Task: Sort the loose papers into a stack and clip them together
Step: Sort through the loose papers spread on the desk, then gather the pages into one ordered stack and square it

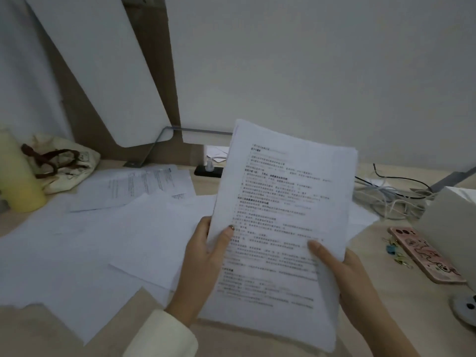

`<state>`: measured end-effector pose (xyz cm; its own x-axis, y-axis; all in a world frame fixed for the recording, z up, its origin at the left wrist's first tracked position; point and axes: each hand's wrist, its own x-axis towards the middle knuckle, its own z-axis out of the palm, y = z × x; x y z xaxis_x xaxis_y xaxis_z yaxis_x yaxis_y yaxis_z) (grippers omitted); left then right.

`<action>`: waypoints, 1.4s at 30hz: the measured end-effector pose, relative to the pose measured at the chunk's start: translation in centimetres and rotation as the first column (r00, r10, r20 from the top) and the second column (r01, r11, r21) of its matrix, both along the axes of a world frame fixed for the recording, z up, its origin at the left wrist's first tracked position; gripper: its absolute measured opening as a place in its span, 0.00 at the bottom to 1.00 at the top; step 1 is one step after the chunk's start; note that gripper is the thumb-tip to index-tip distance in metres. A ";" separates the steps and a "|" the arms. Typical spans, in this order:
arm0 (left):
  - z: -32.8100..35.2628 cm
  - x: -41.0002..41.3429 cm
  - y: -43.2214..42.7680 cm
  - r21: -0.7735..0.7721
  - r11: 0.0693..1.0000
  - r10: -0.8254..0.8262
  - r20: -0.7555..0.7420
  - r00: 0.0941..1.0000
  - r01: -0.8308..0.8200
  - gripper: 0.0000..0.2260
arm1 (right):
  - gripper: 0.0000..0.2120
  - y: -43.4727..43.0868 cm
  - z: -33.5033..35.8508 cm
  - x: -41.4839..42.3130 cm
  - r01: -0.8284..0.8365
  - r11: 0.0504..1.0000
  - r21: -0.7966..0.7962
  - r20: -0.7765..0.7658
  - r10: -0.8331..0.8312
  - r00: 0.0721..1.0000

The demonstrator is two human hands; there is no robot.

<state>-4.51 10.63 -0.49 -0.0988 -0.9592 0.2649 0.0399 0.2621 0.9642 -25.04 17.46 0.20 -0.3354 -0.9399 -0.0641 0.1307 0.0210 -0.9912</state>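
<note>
While the thumb of the left hand [203,264] is pressed on the printed face near the left edge of the stack [280,228], and the thumb of the right hand [345,276] is laid across its lower right part, the other fingers are hidden behind the paper, so a pinch between thumb and fingers is presumed on each side, not seen. The stack is thus gripped by both hands and held up, tilted, above the desk [386,300], with its upper edges slightly fanned and not yet squared. Beyond it, to the left, many loose sheets [128,228] are spread over one another on the desk, some printed, some blank side up; a further white corner shows just right of the stack. A few small coloured binder clips [394,251], blurred and hard to count, lie beside a pink phone [425,256] on the right, untouched. The gathering is judged to be partly done: a share of the papers has been collected, while much is left to be picked up, aligned and clipped.
</note>
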 end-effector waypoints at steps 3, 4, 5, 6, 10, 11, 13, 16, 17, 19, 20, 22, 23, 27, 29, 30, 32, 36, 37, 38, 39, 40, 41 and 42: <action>-0.1 4.2 -1.0 -0.039 0.993 0.113 0.084 0.990 -0.111 0.04 | 0.14 -1.7 -0.7 3.2 -0.058 0.997 0.053 -0.120 0.064 0.991; -0.4 5.9 -1.2 -0.037 0.989 0.150 0.112 0.982 -0.146 0.04 | 0.14 -2.2 -1.1 4.6 -0.117 0.990 0.078 -0.149 0.127 0.981; -0.6 7.8 -1.4 -0.033 0.982 0.189 0.142 0.972 -0.186 0.04 | 0.14 -2.7 -1.5 6.3 -0.184 0.977 0.105 -0.168 0.200 0.965; -0.9 9.7 -1.6 -0.042 0.972 0.236 0.184 0.954 -0.232 0.04 | 0.14 -3.1 -1.9 8.1 -0.253 0.958 0.134 -0.175 0.274 0.946; -2.4 17.3 -2.2 -0.083 0.907 0.409 0.404 0.818 -0.412 0.07 | 0.13 -4.6 -3.3 15.3 -0.431 0.874 0.224 -0.125 0.464 0.877; -2.8 19.1 -2.5 -0.062 0.894 0.422 0.447 0.789 -0.443 0.05 | 0.13 -5.0 -3.6 16.9 -0.456 0.858 0.234 -0.092 0.487 0.869; -3.8 22.0 -2.7 -0.044 0.861 0.446 0.547 0.708 -0.507 0.11 | 0.13 -5.7 -4.1 19.5 -0.496 0.830 0.257 -0.015 0.516 0.856; -4.9 23.9 -1.9 -0.162 0.845 0.467 0.688 0.556 -0.510 0.24 | 0.15 -6.7 -4.6 22.5 -0.530 0.798 0.286 0.064 0.536 0.842; -5.2 23.9 -1.5 -0.193 0.867 0.441 0.727 0.527 -0.459 0.24 | 0.16 -7.0 -4.7 23.2 -0.536 0.791 0.295 0.077 0.540 0.838; -5.7 23.0 -0.8 -0.159 0.938 0.303 0.807 0.507 -0.308 0.24 | 0.15 -7.3 -4.9 24.3 -0.537 0.781 0.320 0.074 0.544 0.836; -6.1 22.4 -0.6 -0.111 0.960 0.227 0.843 0.487 -0.256 0.26 | 0.15 -7.4 -5.1 24.7 -0.536 0.776 0.331 0.062 0.549 0.833; -7.4 21.5 -0.6 -0.047 0.977 0.134 0.897 0.421 -0.210 0.39 | 0.14 -7.4 -5.3 24.9 -0.544 0.766 0.342 0.044 0.566 0.823; -8.1 21.2 -0.6 -0.019 0.979 0.097 0.921 0.377 -0.205 0.45 | 0.12 -7.5 -5.5 24.9 -0.551 0.761 0.344 0.042 0.573 0.818; -11.0 21.3 -0.7 -0.074 0.977 0.125 0.958 0.257 -0.200 0.37 | 0.12 -7.4 -5.4 24.6 -0.570 0.736 0.364 0.058 0.593 0.803; -10.8 21.3 -0.6 0.027 0.979 0.020 0.973 0.228 -0.203 0.29 | 0.12 -7.2 -4.9 24.0 -0.587 0.718 0.374 0.054 0.615 0.787; -10.4 21.3 -0.5 0.073 0.977 -0.025 0.972 0.232 -0.202 0.31 | 0.12 -7.1 -4.5 23.3 -0.583 0.724 0.370 0.047 0.612 0.789; -10.4 21.3 -0.6 -0.015 0.982 0.070 0.955 0.290 -0.187 0.40 | 0.10 -7.3 -4.0 21.3 -0.528 0.779 0.338 -0.017 0.566 0.824; -9.2 20.1 -0.5 0.032 0.969 0.060 0.932 0.358 -0.246 0.31 | 0.09 -8.7 -3.4 14.5 -0.271 0.941 0.204 -0.361 0.330 0.872; -8.6 19.4 -0.3 0.065 0.967 0.039 0.919 0.392 -0.247 0.27 | 0.09 -9.2 -3.5 12.5 -0.189 0.967 0.172 -0.461 0.249 0.852; -7.9 18.5 -0.1 0.071 0.968 0.038 0.906 0.422 -0.239 0.26 | 0.09 -9.6 -3.6 10.5 -0.106 0.983 0.150 -0.552 0.172 0.816; -7.4 17.5 0.1 0.063 0.973 0.047 0.889 0.455 -0.223 0.25 | 0.10 -10.0 -3.9 8.4 -0.025 0.990 0.138 -0.631 0.107 0.768; -6.9 16.4 0.2 0.053 0.979 0.051 0.874 0.483 -0.197 0.25 | 0.11 -10.2 -4.1 6.2 0.055 0.990 0.129 -0.700 0.052 0.712; -6.3 15.2 0.3 0.036 0.985 0.055 0.860 0.508 -0.168 0.25 | 0.12 -10.3 -4.5 4.0 0.129 0.984 0.124 -0.760 0.010 0.650; -5.8 13.9 0.4 0.024 0.990 0.054 0.842 0.537 -0.138 0.25 | 0.13 -10.2 -4.9 1.8 0.195 0.972 0.133 -0.806 -0.008 0.592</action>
<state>9.37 11.04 -6.29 -0.1413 -0.9893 0.0364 -0.8175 0.1374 0.5594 -23.23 7.28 -4.72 -0.4314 -0.8956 0.1089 -0.6942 0.2525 -0.6741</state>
